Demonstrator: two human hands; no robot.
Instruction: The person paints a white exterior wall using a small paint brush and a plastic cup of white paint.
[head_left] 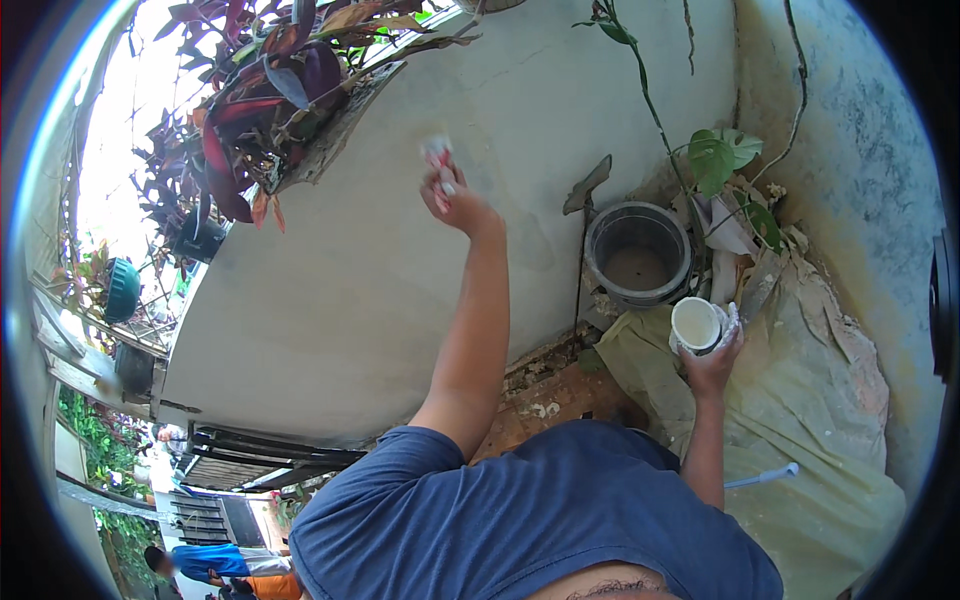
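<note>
Raised in front of the pale wall point(330, 280), my left hand point(462, 207) is closed around what looks like a small red-and-white paintbrush point(437, 155). The brush's pale end is blurred and at or close to the wall; whether it touches I cannot tell. A damp-looking patch shows on the wall around there. Lower and to the right, my right hand point(722, 358) grips a white tub point(696, 322) from its right side and below. Pale paint or a similar substance shows inside the tub, and white smears cover the fingers.
A dark bucket point(640, 290) stands beside a long-handled metal-bladed tool point(588, 185) leaning on the wall. Yellowish sheeting point(800, 430) covers the ground at right. Potted purple plants point(270, 110) overhang upper left; a vine point(650, 105) hangs at right. Another person point(205, 560) is at lower left.
</note>
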